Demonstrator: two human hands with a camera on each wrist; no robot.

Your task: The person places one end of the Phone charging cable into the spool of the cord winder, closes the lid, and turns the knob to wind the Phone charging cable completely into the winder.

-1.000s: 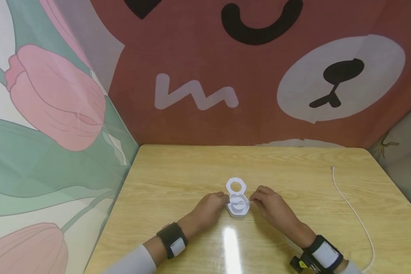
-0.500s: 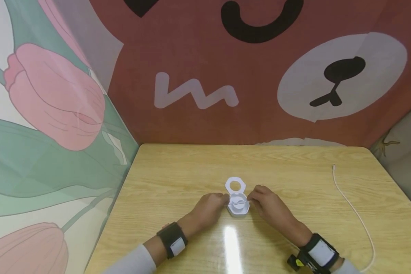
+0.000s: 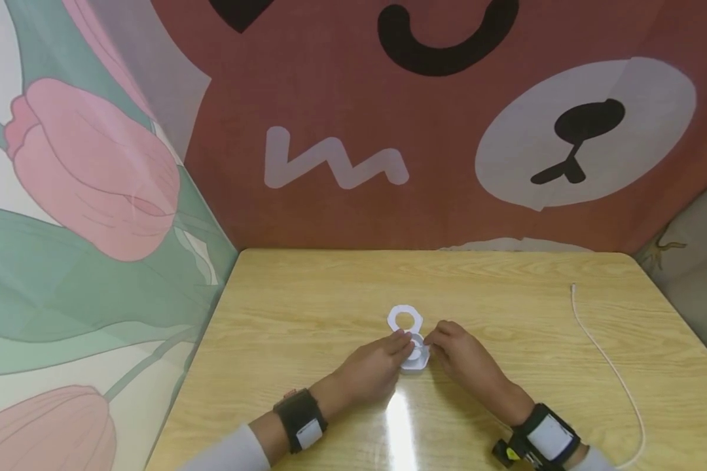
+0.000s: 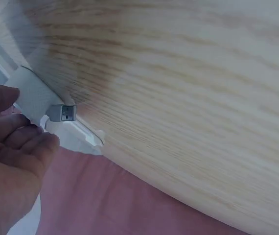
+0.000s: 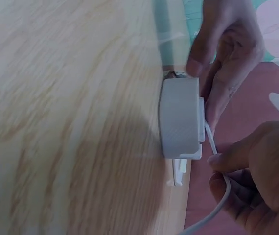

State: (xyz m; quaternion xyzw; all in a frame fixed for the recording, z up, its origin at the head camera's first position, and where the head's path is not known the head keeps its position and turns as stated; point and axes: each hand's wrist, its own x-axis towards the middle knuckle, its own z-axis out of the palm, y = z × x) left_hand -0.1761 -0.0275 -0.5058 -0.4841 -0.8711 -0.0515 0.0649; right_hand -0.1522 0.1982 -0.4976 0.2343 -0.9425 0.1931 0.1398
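Note:
A white hexagonal case [image 3: 418, 364] sits on the table, its ring-shaped lid [image 3: 391, 320] swung up behind it. My left hand [image 3: 370, 369] lies over the case's left part and hides some of its inside. In the right wrist view its fairly straight fingers touch the top, with the thumb by the side wall. A grey USB plug [image 4: 62, 113] juts from the case beneath the fingers in the left wrist view. My right hand [image 3: 472, 360] pinches a thin white cable [image 5: 211, 138] between thumb and fingers, just right of the case; the cable runs to the case's top.
The wooden table [image 3: 306, 281] carries a long stretch of white cable [image 3: 609, 366] curving along its right side, a plug at the far end. A fabric wall with a bear print [image 3: 330, 216] stands behind, and a tulip-print cloth [image 3: 100, 170] hangs at left.
My left hand has moved right, from the case's left edge to over its opening, leaving the cable stretch it held there. My right hand has shifted slightly left with the cable.

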